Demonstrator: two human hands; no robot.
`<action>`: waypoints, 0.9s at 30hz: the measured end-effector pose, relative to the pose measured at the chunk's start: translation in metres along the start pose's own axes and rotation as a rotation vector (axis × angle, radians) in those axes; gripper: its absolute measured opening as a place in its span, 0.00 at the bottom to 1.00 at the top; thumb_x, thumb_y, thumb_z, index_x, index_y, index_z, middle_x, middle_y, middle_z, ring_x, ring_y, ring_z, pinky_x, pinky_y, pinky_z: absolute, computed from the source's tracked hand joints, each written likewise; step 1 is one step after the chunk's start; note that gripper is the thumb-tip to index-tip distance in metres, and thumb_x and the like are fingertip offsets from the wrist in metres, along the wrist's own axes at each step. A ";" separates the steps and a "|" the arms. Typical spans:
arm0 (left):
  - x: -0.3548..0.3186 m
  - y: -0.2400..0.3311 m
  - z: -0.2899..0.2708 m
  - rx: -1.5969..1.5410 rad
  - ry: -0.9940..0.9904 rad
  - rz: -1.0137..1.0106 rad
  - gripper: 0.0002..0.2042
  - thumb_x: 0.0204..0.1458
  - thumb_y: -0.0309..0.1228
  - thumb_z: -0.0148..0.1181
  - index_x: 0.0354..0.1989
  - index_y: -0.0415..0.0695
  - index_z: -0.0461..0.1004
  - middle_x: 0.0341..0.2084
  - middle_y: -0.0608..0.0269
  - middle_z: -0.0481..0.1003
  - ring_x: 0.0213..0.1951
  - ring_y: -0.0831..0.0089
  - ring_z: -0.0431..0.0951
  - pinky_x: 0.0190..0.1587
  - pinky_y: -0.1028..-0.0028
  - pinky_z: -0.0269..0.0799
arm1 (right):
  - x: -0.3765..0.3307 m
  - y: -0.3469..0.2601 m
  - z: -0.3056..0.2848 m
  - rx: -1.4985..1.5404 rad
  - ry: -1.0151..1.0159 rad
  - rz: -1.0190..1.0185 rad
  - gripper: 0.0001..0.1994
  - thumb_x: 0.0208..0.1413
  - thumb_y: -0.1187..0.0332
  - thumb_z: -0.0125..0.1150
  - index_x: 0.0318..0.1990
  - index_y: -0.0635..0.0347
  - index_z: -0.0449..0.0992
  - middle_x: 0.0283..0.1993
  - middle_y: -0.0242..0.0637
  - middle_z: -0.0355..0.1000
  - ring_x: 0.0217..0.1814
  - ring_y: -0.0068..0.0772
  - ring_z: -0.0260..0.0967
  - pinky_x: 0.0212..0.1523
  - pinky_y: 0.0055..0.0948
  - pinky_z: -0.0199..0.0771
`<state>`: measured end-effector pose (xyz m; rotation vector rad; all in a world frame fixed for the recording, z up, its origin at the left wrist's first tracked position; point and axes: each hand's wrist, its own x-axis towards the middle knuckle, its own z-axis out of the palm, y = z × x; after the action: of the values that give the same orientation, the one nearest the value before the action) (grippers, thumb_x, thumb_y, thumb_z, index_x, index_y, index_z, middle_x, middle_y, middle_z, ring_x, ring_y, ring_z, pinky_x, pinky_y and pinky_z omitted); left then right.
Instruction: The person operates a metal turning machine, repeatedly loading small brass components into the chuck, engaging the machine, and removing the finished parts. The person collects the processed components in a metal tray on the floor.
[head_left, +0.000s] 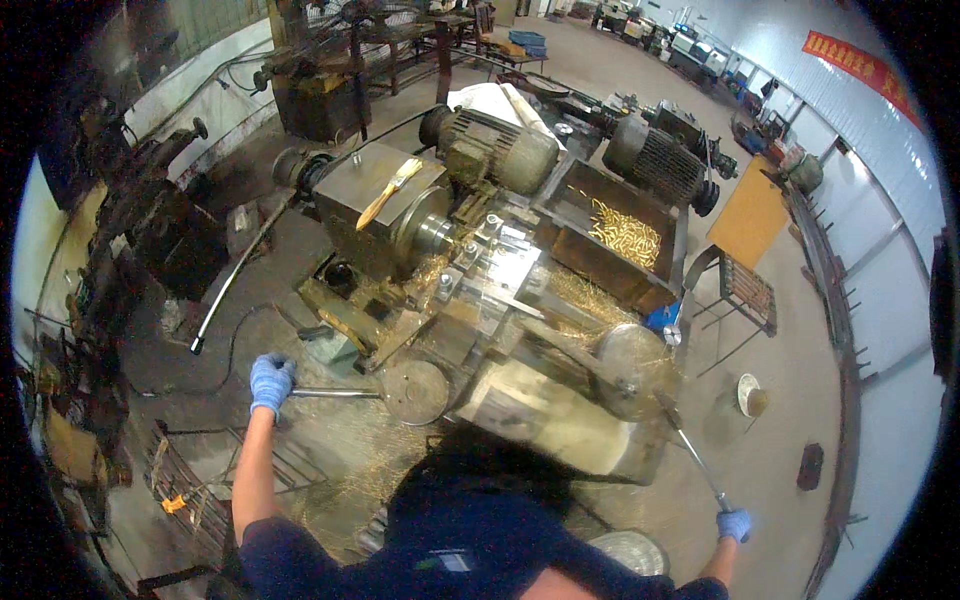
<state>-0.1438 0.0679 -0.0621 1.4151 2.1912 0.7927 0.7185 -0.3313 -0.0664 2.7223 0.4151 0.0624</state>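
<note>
My left hand (271, 384), in a blue glove, is closed round the outer end of a metal lever (338, 393). That lever runs into a round metal disc (416, 393) on the near left of a small lathe. Off to the right, my right hand (734, 525), gloved alike, grips the end of a longer lever (703, 468) that slants up toward a larger disc (637, 368). Between them lie the tool slide (513, 262) and the shiny chuck (434, 233), with brass shavings (580, 300) around. A wooden-handled brush (390, 192) rests on the headstock (345, 210).
A metal tray (568, 243) behind the slide holds many small brass parts (626, 236). Two motors (497, 150) stand at the back. A long bar (240, 272) juts out on the left. A rack-like stool (748, 292) and an orange-brown board (750, 215) are at the right.
</note>
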 end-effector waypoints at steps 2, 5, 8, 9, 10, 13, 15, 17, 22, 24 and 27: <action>0.000 0.001 -0.005 -0.051 -0.070 -0.060 0.08 0.44 0.27 0.58 0.29 0.34 0.75 0.16 0.56 0.74 0.17 0.71 0.74 0.22 0.71 0.70 | -0.016 -0.008 -0.017 0.048 0.001 0.027 0.15 0.35 0.58 0.65 0.29 0.59 0.78 0.32 0.49 0.73 0.35 0.50 0.72 0.38 0.38 0.71; 0.006 -0.009 0.004 -0.174 -0.092 -0.073 0.06 0.45 0.26 0.57 0.28 0.35 0.75 0.16 0.58 0.74 0.16 0.72 0.74 0.20 0.73 0.69 | -0.006 0.006 -0.002 0.026 -0.028 -0.056 0.20 0.35 0.53 0.65 0.31 0.59 0.77 0.35 0.49 0.73 0.37 0.45 0.73 0.35 0.42 0.73; 0.007 -0.005 0.005 -0.187 -0.088 -0.066 0.07 0.45 0.26 0.57 0.29 0.34 0.75 0.16 0.58 0.73 0.16 0.72 0.73 0.19 0.73 0.68 | -0.005 0.014 0.013 0.057 0.051 -0.017 0.18 0.33 0.56 0.68 0.30 0.60 0.78 0.32 0.48 0.74 0.35 0.46 0.73 0.35 0.40 0.73; 0.006 -0.003 0.006 -0.201 -0.086 -0.070 0.07 0.45 0.26 0.57 0.29 0.34 0.75 0.16 0.58 0.73 0.16 0.72 0.73 0.19 0.73 0.68 | -0.002 0.017 0.014 0.089 0.033 0.004 0.18 0.32 0.56 0.69 0.30 0.60 0.78 0.32 0.48 0.74 0.35 0.46 0.73 0.35 0.40 0.73; 0.004 -0.001 0.004 -0.210 -0.078 -0.073 0.07 0.45 0.26 0.57 0.30 0.34 0.75 0.16 0.57 0.73 0.16 0.72 0.73 0.19 0.73 0.68 | -0.003 0.014 0.012 0.090 0.012 0.012 0.19 0.32 0.56 0.69 0.30 0.61 0.78 0.32 0.47 0.74 0.35 0.46 0.73 0.35 0.40 0.73; 0.006 -0.006 0.001 -0.147 -0.081 -0.041 0.08 0.45 0.27 0.57 0.30 0.33 0.75 0.16 0.58 0.73 0.16 0.72 0.73 0.19 0.73 0.68 | -0.013 0.004 -0.001 0.084 -0.045 0.034 0.19 0.32 0.57 0.69 0.31 0.61 0.78 0.33 0.47 0.75 0.36 0.46 0.74 0.36 0.39 0.72; 0.007 -0.003 0.003 -0.166 -0.096 -0.057 0.08 0.45 0.27 0.57 0.31 0.33 0.75 0.16 0.58 0.73 0.16 0.72 0.73 0.19 0.73 0.68 | -0.011 0.010 0.002 0.075 -0.074 0.049 0.20 0.33 0.56 0.69 0.32 0.61 0.78 0.33 0.47 0.75 0.37 0.45 0.74 0.36 0.39 0.72; 0.003 -0.002 -0.001 -0.175 -0.084 -0.073 0.09 0.45 0.27 0.57 0.31 0.33 0.75 0.16 0.57 0.73 0.16 0.72 0.73 0.19 0.73 0.68 | -0.018 0.002 -0.006 0.059 -0.062 0.032 0.17 0.36 0.57 0.66 0.30 0.60 0.78 0.34 0.48 0.74 0.37 0.47 0.73 0.37 0.39 0.72; -0.001 0.008 0.000 -0.194 -0.024 -0.082 0.09 0.46 0.28 0.57 0.31 0.33 0.74 0.16 0.57 0.73 0.16 0.72 0.73 0.19 0.73 0.68 | -0.020 0.009 0.005 0.037 -0.011 0.015 0.15 0.37 0.57 0.63 0.29 0.60 0.78 0.33 0.49 0.74 0.37 0.47 0.73 0.37 0.38 0.72; -0.004 0.015 -0.006 -0.155 -0.035 -0.037 0.09 0.46 0.28 0.57 0.31 0.33 0.74 0.16 0.57 0.73 0.15 0.73 0.73 0.19 0.73 0.68 | -0.024 0.005 0.000 0.051 -0.057 0.035 0.15 0.37 0.58 0.63 0.29 0.60 0.78 0.33 0.49 0.74 0.37 0.47 0.73 0.37 0.38 0.72; -0.003 0.005 -0.004 -0.158 0.001 -0.028 0.08 0.46 0.28 0.57 0.30 0.34 0.74 0.15 0.58 0.73 0.15 0.73 0.73 0.18 0.73 0.67 | -0.034 -0.002 -0.011 0.053 -0.045 0.013 0.15 0.37 0.59 0.62 0.29 0.60 0.78 0.33 0.50 0.74 0.37 0.48 0.73 0.38 0.38 0.72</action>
<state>-0.1409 0.0657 -0.0558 1.3040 2.0940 0.9339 0.6845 -0.3351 -0.0566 2.7729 0.3918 -0.0069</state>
